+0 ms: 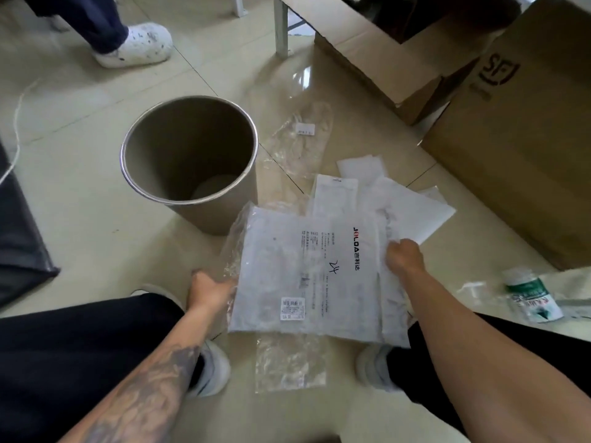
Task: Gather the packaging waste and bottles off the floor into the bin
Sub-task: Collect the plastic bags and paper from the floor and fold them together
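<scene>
A large frosted plastic bag (pixel 307 276) printed with black text hangs just above the floor in front of me. My left hand (pixel 208 289) grips its left edge and my right hand (pixel 404 255) grips its right edge. The round metal bin (pixel 150 199) stands open beyond my left hand, with nothing seen inside. More white and clear packaging (pixel 393 193) lies on the tiles behind the bag, and a clear film (pixel 297 139) lies to the right of the bin. A small clear bag (pixel 287 362) lies between my shoes. A crushed bottle with a green label (pixel 531 295) lies at the right.
Cardboard boxes (pixel 524 129) stand at the back right, next to a metal table leg (pixel 281 27). Another person's foot in a white shoe (pixel 140 43) is at the back left. A dark object (pixel 19 238) lies at the left edge, with a thin white cord (pixel 16 139) nearby.
</scene>
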